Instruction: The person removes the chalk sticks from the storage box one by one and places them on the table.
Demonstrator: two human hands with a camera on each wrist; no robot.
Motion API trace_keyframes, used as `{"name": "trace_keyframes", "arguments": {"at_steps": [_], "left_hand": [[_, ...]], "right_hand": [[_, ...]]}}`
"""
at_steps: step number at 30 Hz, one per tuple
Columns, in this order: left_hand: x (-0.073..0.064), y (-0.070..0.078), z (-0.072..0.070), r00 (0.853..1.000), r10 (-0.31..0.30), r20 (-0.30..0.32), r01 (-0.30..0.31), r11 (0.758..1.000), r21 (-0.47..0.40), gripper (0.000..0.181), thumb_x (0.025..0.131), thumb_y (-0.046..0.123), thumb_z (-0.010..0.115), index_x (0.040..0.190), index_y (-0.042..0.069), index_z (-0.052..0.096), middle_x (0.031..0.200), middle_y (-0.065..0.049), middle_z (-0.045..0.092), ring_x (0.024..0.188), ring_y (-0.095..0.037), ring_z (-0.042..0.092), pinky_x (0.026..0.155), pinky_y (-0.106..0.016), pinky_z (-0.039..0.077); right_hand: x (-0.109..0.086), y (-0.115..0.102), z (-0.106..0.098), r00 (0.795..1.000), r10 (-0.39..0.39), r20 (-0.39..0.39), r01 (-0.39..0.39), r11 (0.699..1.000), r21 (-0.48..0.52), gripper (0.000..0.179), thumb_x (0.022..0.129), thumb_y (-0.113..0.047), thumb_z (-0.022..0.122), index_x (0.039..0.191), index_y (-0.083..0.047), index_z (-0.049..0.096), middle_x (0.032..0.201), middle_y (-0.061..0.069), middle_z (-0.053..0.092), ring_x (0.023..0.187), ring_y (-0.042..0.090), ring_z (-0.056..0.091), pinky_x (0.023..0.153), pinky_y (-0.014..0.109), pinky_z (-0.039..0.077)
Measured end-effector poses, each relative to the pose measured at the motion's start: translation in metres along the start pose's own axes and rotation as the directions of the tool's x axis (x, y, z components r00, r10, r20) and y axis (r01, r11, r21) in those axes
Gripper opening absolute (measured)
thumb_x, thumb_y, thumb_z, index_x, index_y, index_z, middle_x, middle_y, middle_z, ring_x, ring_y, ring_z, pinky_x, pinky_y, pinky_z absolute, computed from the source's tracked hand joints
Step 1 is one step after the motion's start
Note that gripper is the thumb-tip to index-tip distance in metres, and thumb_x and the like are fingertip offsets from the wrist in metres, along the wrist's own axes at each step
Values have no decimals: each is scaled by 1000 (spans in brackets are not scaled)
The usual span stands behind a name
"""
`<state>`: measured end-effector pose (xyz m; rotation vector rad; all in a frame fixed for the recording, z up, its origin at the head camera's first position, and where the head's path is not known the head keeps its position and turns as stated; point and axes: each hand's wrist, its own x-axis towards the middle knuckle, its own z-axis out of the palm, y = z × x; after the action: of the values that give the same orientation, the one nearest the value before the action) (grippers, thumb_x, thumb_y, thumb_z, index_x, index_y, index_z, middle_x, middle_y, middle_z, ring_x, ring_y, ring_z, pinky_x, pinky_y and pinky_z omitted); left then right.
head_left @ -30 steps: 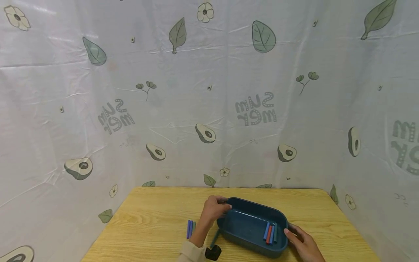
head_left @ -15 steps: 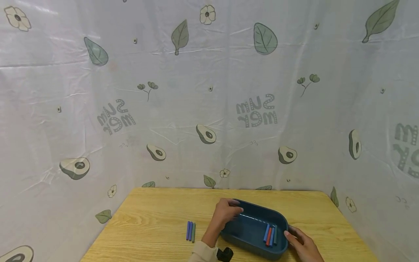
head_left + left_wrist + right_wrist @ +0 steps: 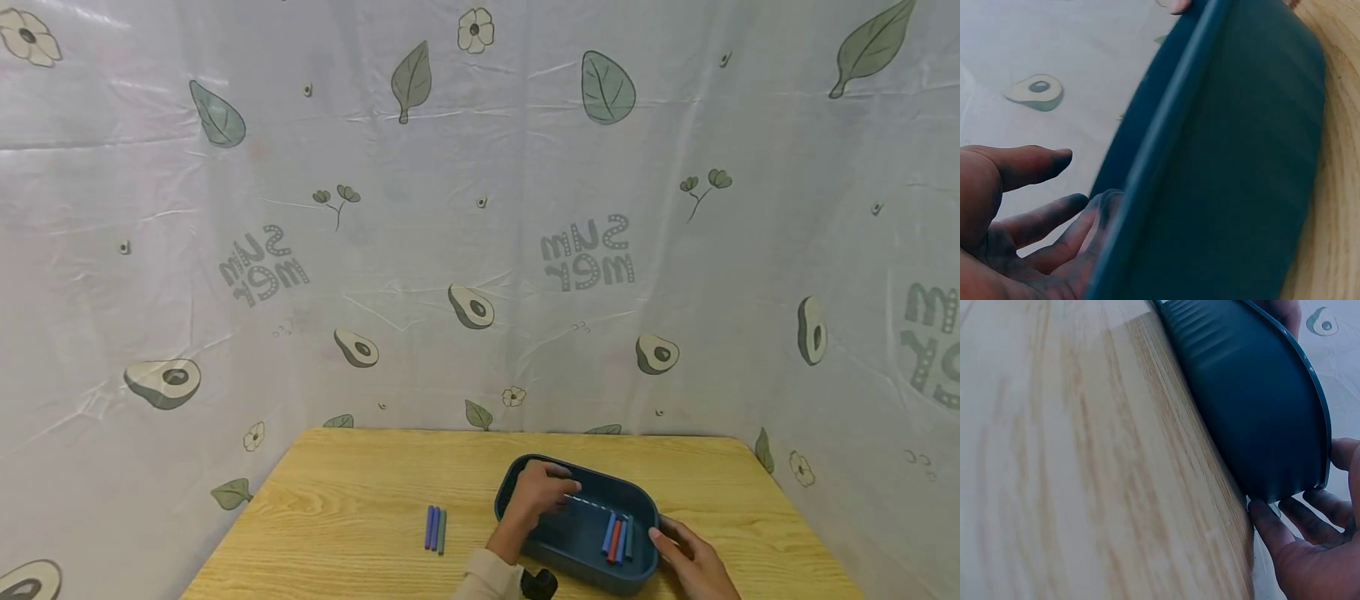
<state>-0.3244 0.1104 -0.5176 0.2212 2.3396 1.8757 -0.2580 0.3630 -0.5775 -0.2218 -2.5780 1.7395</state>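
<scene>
A dark teal oblong bin (image 3: 577, 570) stands on the wooden table. Inside it, at the right end, several small coloured sticks (image 3: 616, 540) lie side by side: blue, red and green. My left hand (image 3: 536, 495) reaches over the near side into the bin's left part; its fingers look loosely extended and nothing shows between them in the left wrist view. At the right end my right hand (image 3: 696, 563) grips the bin, thumb at the rim and fingers against the outer wall, as the right wrist view shows.
Left of the bin lie three sticks (image 3: 435, 529), two purple-blue and one green, side by side on the table (image 3: 352, 508). A pale printed curtain (image 3: 420, 250) hangs behind the table and at both sides.
My left hand has moved right from the bin's left rim to over its inside. A green stick seen near my left forearm earlier is out of sight. My right hand stays on the bin.
</scene>
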Motion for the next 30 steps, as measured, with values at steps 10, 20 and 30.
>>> {"name": "trace_keyframes", "arguments": {"at_steps": [10,20,30], "left_hand": [[6,-10,32,999,-43,13,43,997,61,26,91,12,85,112,-1,79,96,-8,78,81,-24,80,69,-39,67],[9,-14,57,999,-18,-28,22,984,178,23,86,12,91,104,1,82,93,-9,80,72,-21,78,63,-36,66],[28,-34,68,998,-21,-66,47,903,426,25,72,22,101,91,20,85,92,1,78,77,-15,70,72,-33,61]], "right_hand": [[-1,-1,0,1000,-6,-13,6,999,-38,80,107,-51,62,155,11,46,157,36,50,144,50,53,105,48,60],[-2,-3,1,1000,-11,-9,10,999,-41,80,107,-52,61,156,9,46,157,35,50,143,48,55,106,48,59],[-2,-3,0,1000,-13,-6,13,999,-47,79,107,-52,62,156,9,47,157,34,51,142,47,57,102,44,61]]}}
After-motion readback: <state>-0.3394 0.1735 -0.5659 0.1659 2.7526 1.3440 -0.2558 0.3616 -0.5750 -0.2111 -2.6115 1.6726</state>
